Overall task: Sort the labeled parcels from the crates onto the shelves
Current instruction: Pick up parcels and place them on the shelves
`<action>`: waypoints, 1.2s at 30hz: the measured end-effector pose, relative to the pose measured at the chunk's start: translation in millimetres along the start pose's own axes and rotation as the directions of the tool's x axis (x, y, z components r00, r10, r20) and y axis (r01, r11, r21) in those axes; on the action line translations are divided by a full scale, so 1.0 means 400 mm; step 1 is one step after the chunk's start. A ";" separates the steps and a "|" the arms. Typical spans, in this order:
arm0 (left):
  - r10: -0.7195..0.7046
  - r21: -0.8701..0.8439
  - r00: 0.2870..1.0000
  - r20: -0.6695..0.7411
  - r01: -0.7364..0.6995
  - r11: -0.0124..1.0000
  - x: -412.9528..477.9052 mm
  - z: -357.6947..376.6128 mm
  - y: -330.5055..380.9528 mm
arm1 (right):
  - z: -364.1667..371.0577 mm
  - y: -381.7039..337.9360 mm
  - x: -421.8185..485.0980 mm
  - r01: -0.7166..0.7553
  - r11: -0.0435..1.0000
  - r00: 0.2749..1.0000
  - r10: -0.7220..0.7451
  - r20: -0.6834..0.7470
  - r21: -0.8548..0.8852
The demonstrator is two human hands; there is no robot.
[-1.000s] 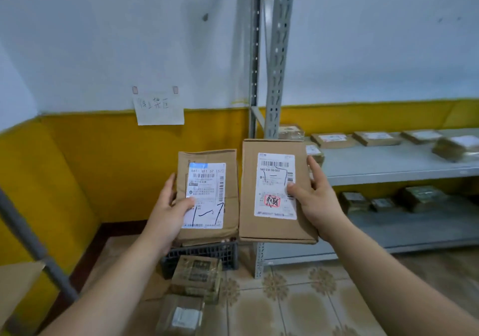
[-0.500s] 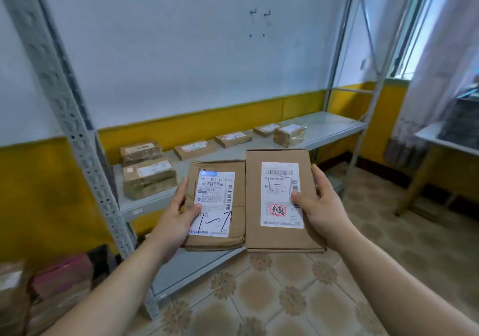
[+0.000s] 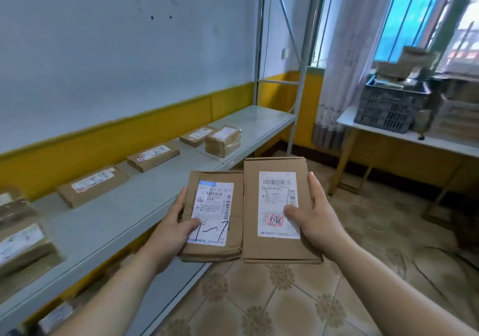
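The left hand (image 3: 171, 228) is gripping a wrinkled cardboard parcel (image 3: 217, 247) by its left edge, thumb lying across the white label, fingers (image 3: 181, 195) curling round the side. The right hand (image 3: 313, 219) is gripping a flat cardboard box (image 3: 274, 164) by its right edge, thumb pressing on its label next to a red stamp. Both are being held up side by side, labels facing the camera, inner edges touching, the box sitting a bit higher. They are hanging in the air just beside the front edge of the grey metal shelf (image 3: 124, 214), over the patterned tile floor (image 3: 285, 297). Four labeled parcels (image 3: 92, 185) are lying in a row along the back of the shelf, more stacking up at far left. Well apart at right, a dark plastic crate (image 3: 391, 105) is sitting on a white desk (image 3: 440, 146) under the window, blurry packages on top.
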State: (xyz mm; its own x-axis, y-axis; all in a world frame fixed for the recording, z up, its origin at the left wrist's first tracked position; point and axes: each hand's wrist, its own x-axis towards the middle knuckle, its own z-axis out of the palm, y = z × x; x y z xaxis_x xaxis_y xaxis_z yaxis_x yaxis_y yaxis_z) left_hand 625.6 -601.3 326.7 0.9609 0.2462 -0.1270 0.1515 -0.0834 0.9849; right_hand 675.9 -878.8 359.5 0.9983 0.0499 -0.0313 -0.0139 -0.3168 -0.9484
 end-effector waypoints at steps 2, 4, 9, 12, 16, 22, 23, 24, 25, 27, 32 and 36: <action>0.002 0.021 0.998 0.063 -0.003 1.000 0.097 0.045 0.017 | -0.034 0.008 0.060 -0.028 1.000 0.998 0.028 -0.056 0.008; -0.004 0.053 0.992 0.130 -0.003 0.999 0.181 0.109 0.035 | -0.078 0.025 0.112 -0.068 0.997 0.992 0.072 -0.101 0.044; -0.030 0.101 0.974 0.226 0.007 0.995 0.360 0.314 0.064 | -0.222 0.109 0.266 -0.140 0.985 0.966 0.158 -0.202 0.105; -0.039 0.113 0.971 0.234 0.012 0.994 0.465 0.447 0.075 | -0.316 0.169 0.386 -0.156 0.982 0.959 0.178 -0.223 0.110; -0.053 0.110 0.981 0.184 0.033 0.993 0.598 0.610 0.103 | -0.442 0.213 0.552 -0.158 0.984 0.963 0.173 -0.209 0.085; -0.097 0.150 0.988 0.120 0.079 0.986 0.753 0.757 0.136 | -0.561 0.225 0.786 -0.158 0.987 0.980 0.160 -0.118 0.027; -0.112 0.154 0.987 0.113 0.093 0.984 0.780 0.770 0.133 | -0.569 0.229 0.826 -0.157 0.988 0.982 0.157 -0.104 0.013; -0.126 0.158 0.987 0.102 0.109 0.981 0.808 0.782 0.130 | -0.573 0.235 0.867 -0.159 0.987 0.983 0.159 -0.091 0.004; -0.142 0.160 0.986 0.089 0.126 0.979 0.838 0.792 0.124 | -0.576 0.242 0.908 -0.162 0.987 0.984 0.162 -0.079 -0.004; -0.170 0.153 0.984 0.062 0.159 0.975 0.905 0.810 0.110 | -0.575 0.258 0.994 -0.173 0.985 0.984 0.172 -0.056 -0.016; -0.244 0.083 0.970 0.027 0.241 0.967 1.108 0.845 0.041 | -0.554 0.307 1.235 -0.198 0.976 0.980 0.199 -0.003 -0.089; -0.283 0.052 0.959 0.023 0.281 0.958 1.293 0.892 -0.001 | -0.543 0.342 1.427 -0.236 0.960 0.970 0.241 0.020 -0.150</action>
State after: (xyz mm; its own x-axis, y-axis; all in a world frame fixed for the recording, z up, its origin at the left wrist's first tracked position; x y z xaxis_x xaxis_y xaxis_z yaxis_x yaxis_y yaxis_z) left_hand 1205.3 -818.6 218.9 0.8840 0.2372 -0.4029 0.4275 -0.0611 0.9020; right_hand 1256.3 -1099.4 280.5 0.9640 -0.0092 -0.2657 -0.2403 -0.4578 -0.8560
